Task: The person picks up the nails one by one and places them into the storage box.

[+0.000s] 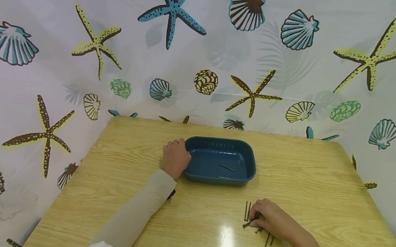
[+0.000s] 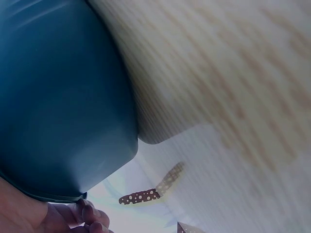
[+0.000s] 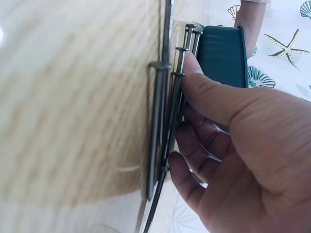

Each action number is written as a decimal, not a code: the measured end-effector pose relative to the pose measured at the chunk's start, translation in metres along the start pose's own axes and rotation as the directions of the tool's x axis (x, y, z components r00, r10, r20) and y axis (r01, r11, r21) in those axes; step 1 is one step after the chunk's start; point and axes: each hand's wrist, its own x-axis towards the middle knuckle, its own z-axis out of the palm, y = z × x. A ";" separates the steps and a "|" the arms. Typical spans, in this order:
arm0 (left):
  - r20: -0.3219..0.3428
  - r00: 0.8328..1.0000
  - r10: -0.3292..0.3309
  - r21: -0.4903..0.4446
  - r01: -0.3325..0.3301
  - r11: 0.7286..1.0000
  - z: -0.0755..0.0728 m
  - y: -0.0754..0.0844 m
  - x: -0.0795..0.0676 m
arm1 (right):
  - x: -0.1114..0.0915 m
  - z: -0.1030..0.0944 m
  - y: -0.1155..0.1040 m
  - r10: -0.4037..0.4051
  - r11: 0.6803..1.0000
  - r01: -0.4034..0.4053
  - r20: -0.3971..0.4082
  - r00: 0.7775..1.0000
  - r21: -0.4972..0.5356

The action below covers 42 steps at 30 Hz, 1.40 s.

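Note:
My left hand [image 1: 176, 157] grips the left end of a dark blue rectangular tray [image 1: 214, 181], fingers curled over its rim. In the left wrist view the tray's side wall [image 2: 68, 107] fills much of the left, with the fingers [image 2: 92, 216] beyond its edge. In front of the tray at the right, my right hand [image 1: 274, 220] pinches a nail [image 1: 246, 225] just at the tabletop. More nails [image 1: 266, 242] lie around and under that hand, partly hidden by it. Up close in the right wrist view are flat-headed nails [image 3: 158, 121] beside the thumb and fingers.
Two thin nails [image 1: 227, 168] lie inside the tray. The wooden table [image 1: 189, 217] ends at the back against a white cloth [image 1: 197, 53] printed with shells and starfish, which also hangs along both sides.

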 end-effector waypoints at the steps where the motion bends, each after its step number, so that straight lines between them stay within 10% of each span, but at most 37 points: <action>1: -0.002 1.000 0.001 -0.001 -0.001 1.000 0.000 0.000 0.000 | 0.000 0.000 0.000 -0.001 1.000 0.001 0.003 1.000 0.000; 23: -0.007 1.000 -0.010 -0.022 0.010 1.000 -0.002 0.001 -0.001 | 0.000 0.002 0.001 -0.047 0.999 0.048 -0.044 0.998 0.019; 42: -0.014 1.000 -0.004 -0.020 0.004 1.000 -0.001 0.001 -0.002 | 0.006 -0.022 -0.004 0.097 0.990 -0.088 -0.073 0.993 0.114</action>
